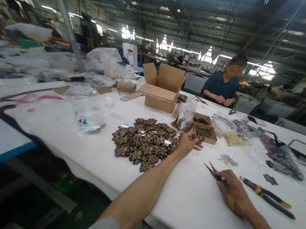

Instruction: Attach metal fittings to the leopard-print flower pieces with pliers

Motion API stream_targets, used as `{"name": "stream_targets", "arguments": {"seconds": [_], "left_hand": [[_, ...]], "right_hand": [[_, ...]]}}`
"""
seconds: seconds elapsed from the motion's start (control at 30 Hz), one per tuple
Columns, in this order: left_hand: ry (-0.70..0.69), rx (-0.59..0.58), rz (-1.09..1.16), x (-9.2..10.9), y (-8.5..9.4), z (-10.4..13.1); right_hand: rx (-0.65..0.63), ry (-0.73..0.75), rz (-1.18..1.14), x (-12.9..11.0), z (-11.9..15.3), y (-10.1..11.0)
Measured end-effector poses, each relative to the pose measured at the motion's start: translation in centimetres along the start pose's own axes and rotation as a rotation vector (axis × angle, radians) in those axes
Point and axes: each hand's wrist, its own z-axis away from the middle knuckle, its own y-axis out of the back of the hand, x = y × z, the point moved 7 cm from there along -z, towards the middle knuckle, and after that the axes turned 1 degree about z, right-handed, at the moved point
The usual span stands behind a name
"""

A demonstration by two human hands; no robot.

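My left hand point(187, 144) reaches across the white table and pinches a leopard-print piece point(198, 138) beside the small cardboard trays. Just left of it lies a spread pile of leopard-print pieces point(142, 141) with scalloped black edges, some with a shiny surface. Lower right, my right hand point(234, 191) is closed around long-nose pliers point(214, 171), whose jaws stand apart and point toward the upper left. A small heap of clear or silvery bits point(228, 160) lies above the jaws. Part of the pliers' handles is hidden under my palm.
Yellow-and-black pliers point(269, 198) lie right of my right hand. Shallow trays point(209, 134) hold small dark and brass-coloured parts. An open carton point(160, 102), a large clear jar point(86, 112) and plastic bags point(286, 160) stand around. Across the table sits a co-worker point(221, 87).
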Motion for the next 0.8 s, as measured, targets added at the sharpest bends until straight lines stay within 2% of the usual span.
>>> {"name": "stream_targets", "arguments": {"seconds": [0.1,0.2,0.27,0.33,0.43,0.57,0.8], "left_hand": [[-0.063,0.083,-0.063,0.7,2.2,-0.5],[-0.088,0.086,-0.097,0.5,3.0,-0.7],[-0.085,0.064,-0.144,0.0,2.9,-0.6],[-0.076,0.048,-0.191,-0.5,2.6,-0.1],[-0.076,0.040,-0.213,-0.9,2.5,0.5],[-0.084,0.022,-0.211,-1.2,2.6,0.4],[-0.077,0.024,-0.218,-1.3,2.7,-0.1]], "right_hand": [[0.030,-0.082,0.170,2.3,-1.1,0.7],[0.084,-0.098,0.274,2.4,-5.0,0.7],[0.036,-0.042,0.164,0.9,-8.5,-0.8],[-0.020,-0.081,0.000,-0.2,-11.7,-2.9],[-0.082,-0.107,-0.044,-1.2,-15.0,-5.9],[-0.123,-0.121,-0.052,-0.9,-16.4,-7.9],[-0.221,-0.134,-0.119,-0.7,-17.9,-7.9]]}}
